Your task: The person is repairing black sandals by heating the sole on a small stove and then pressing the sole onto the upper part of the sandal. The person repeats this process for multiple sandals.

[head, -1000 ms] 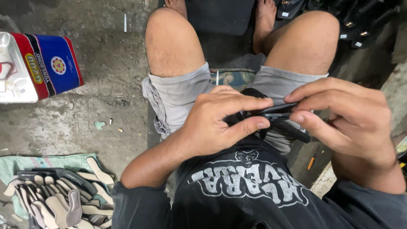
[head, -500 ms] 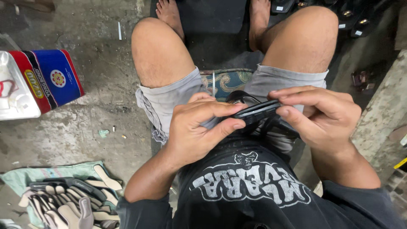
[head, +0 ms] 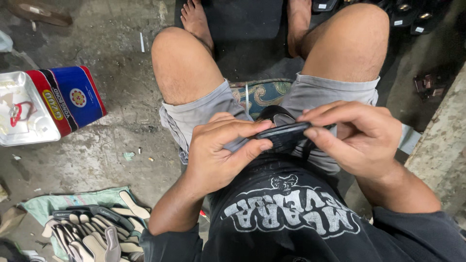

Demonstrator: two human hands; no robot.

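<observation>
A rectangular tin box (head: 65, 99) lies on the concrete floor at the left, well apart from the seated person's knee; its side is blue with a red band, a yellow oval label and a small round white emblem; its open silver inside (head: 22, 111) faces up, holding a small red-and-white item; 2 small white tags (head: 399, 22) sit on dark pieces at top right.

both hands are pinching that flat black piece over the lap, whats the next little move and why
Probably a firmer press along the edge. The left hand and right hand both pinch the flat black piece between thumb and fingers, level over the lap, meeting at its middle. What lies under the grip is hidden, so this is only a guess.
</observation>
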